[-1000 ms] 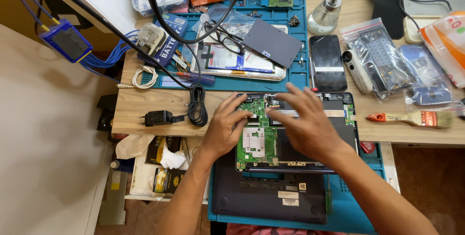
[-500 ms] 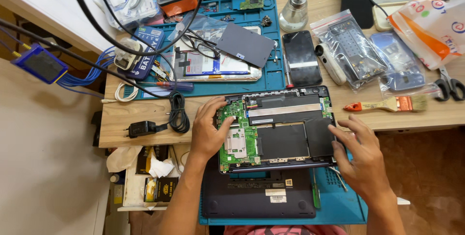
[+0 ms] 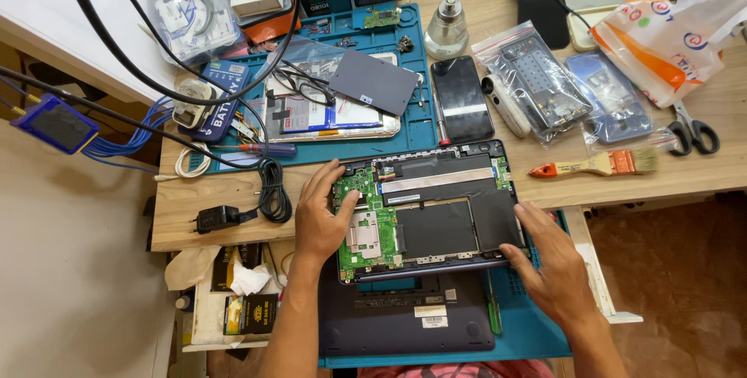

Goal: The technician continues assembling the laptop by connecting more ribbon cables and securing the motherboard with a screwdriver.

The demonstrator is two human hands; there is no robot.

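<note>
The opened laptop (image 3: 432, 210) lies flat with its insides facing up, held between the left hand (image 3: 323, 214) and the right hand (image 3: 548, 265). A green circuit board (image 3: 362, 222) fills the side under the left hand's fingers; flat black panels and a pale strip take up the rest, toward the right hand. Just below both hands lies the dark bottom cover (image 3: 405, 319), flat, partly tucked under the laptop's near edge.

Both hands (image 3: 436, 249) on opened laptop (image 3: 432, 210)
</note>
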